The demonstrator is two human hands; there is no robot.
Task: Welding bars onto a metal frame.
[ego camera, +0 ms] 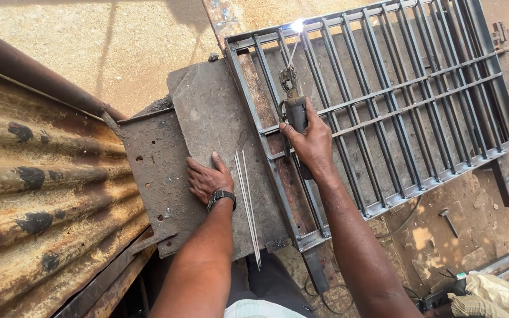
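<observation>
A welding electrode holder (293, 106) is gripped in the right hand (312, 143), the fingers closed around its dark handle above the near left part of a steel bar grille (396, 88). A thin welding rod (293, 50) is clamped in the holder's head and slants up to the grille's far left corner, where its tip is lost in a bright white arc flash (297, 26); the joint beneath the glare cannot be made out. The lower part of the handle is hidden behind the palm and wrist.

The left hand (206, 178) is laid flat and open, gripping nothing, on a grey metal plate (207, 112) near the plate's left edge. A dark wristwatch (221, 196) is worn on that wrist. Just to the right of the hand, a few spare rods (247, 206) lie loose on the plate, running toward its near edge.

The grille rests across rusty rails, with its left frame overlapping the plate's right edge; what supports it further right is partly covered by the bars. Its far right corner is cut off by the picture's edge. A rusty corrugated sheet (36, 194) fills the left side and is cropped. A small hammer (448, 219) lies on the sandy ground below the grille's near edge. In the lower right corner a second grille and a sack are only partly seen.
</observation>
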